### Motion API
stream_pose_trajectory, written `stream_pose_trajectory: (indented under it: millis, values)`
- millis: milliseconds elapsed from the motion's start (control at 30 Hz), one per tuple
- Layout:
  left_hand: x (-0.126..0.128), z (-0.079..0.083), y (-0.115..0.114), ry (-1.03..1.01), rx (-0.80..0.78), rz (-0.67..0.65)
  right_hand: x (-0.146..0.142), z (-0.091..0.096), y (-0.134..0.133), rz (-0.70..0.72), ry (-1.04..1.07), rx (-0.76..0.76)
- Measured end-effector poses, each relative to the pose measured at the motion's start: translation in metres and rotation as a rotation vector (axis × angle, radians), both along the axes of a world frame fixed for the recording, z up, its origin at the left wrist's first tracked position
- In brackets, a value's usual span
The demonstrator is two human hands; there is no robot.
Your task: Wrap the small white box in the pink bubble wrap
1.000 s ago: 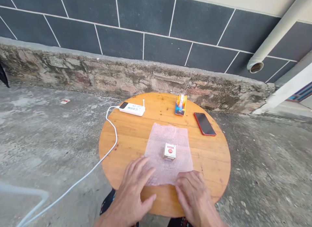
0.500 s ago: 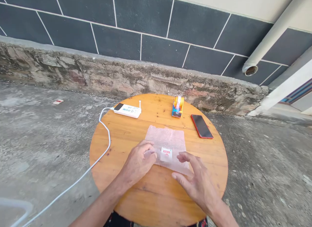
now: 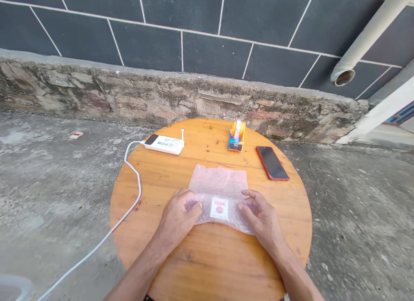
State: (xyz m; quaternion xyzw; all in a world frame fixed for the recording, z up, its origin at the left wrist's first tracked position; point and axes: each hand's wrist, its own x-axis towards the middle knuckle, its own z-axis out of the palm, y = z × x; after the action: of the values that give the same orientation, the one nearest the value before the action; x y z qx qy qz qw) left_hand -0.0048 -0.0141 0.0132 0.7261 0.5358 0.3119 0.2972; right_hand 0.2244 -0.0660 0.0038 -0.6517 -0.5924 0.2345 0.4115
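Observation:
A pinkish sheet of bubble wrap (image 3: 218,179) lies on the round wooden table, its near part folded over a small white box with red print (image 3: 219,208). The box shows through the plastic. My left hand (image 3: 181,210) grips the left side of the folded layer between thumb and fingers. On the right side, my right hand (image 3: 258,214) has its thumb and fingers closed on the same wrap. The box sits between my two hands, and neither touches it directly.
Behind the wrap, a yellow and blue tape dispenser (image 3: 237,136) stands on the wooden table (image 3: 200,258). A red-edged phone (image 3: 272,163) lies to the right. A white device (image 3: 164,144) with a white cable (image 3: 137,176) is at the left. A stone-based wall (image 3: 155,98) rises behind.
My right hand has closed on the right edge of the wrap. The folded layer now lies more tightly over the box, which shows more clearly. The view has shifted slightly.

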Motion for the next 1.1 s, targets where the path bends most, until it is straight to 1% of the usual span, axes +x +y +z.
stream_pose_trajectory:
  millis: [67,133,200,233,267,300,333,367,400,433,467,533,633,767,833,900,933,967,1000,1067,1100]
  values:
    - [-0.004,-0.003,-0.001,0.075,0.069,0.018,-0.002,-0.004,-0.001,-0.031,-0.012,0.001]
    - [-0.009,-0.003,-0.010,0.098,0.185,0.103,-0.003,-0.004,-0.001,-0.038,-0.020,0.002]
    - [-0.012,0.001,-0.025,0.074,0.418,0.217,-0.003,-0.003,-0.001,-0.031,-0.021,0.000]
    - [-0.012,0.005,-0.034,0.048,0.531,0.201,-0.003,-0.003,-0.001,-0.026,-0.023,-0.004]
    - [-0.010,0.008,-0.043,0.020,0.628,0.147,-0.003,-0.003,-0.001,-0.024,-0.025,-0.007]
    - [-0.007,0.012,-0.051,0.017,0.665,0.038,-0.003,-0.003,-0.002,-0.023,-0.027,-0.009]
    - [-0.002,0.014,-0.057,0.024,0.696,-0.111,-0.002,-0.003,-0.002,-0.023,-0.026,-0.009]
    - [0.004,0.016,-0.060,0.054,0.689,-0.244,-0.002,-0.003,-0.002,-0.026,-0.022,-0.005]
    - [0.010,0.016,-0.061,0.085,0.684,-0.330,-0.002,-0.004,-0.002,-0.028,-0.017,0.002]
    - [0.016,0.015,-0.060,0.111,0.676,-0.375,-0.002,-0.004,-0.003,-0.031,-0.010,0.011]
    - [0.021,0.012,-0.057,0.131,0.669,-0.390,-0.003,-0.004,-0.003,-0.035,-0.004,0.019]
    - [0.029,0.006,-0.049,0.138,0.666,-0.363,-0.004,-0.003,-0.003,-0.041,-0.006,0.034]
    - [0.033,-0.004,-0.040,0.113,0.634,-0.321,-0.004,-0.003,-0.001,-0.052,-0.028,0.046]
    - [0.033,-0.009,-0.040,0.085,0.584,-0.295,0.000,-0.004,-0.001,-0.077,-0.065,0.062]
    - [0.033,-0.009,-0.040,0.071,0.565,-0.281,0.001,0.000,-0.006,-0.119,-0.152,0.161]
    - [0.032,-0.008,-0.040,0.056,0.547,-0.288,-0.003,0.008,-0.015,-0.147,-0.297,0.328]
    - [0.032,-0.008,-0.040,0.049,0.540,-0.295,-0.009,0.013,-0.020,-0.128,-0.370,0.404]
    - [0.032,-0.008,-0.039,0.039,0.537,-0.302,-0.015,0.019,-0.025,-0.077,-0.426,0.452]
    - [0.032,-0.008,-0.039,0.024,0.540,-0.306,-0.024,0.023,-0.029,0.015,-0.455,0.479]
    - [0.032,-0.007,-0.039,-0.010,0.539,-0.303,-0.041,0.028,-0.033,0.211,-0.466,0.434]
    - [0.032,-0.006,-0.039,-0.023,0.533,-0.296,-0.049,0.028,-0.033,0.240,-0.465,0.415]
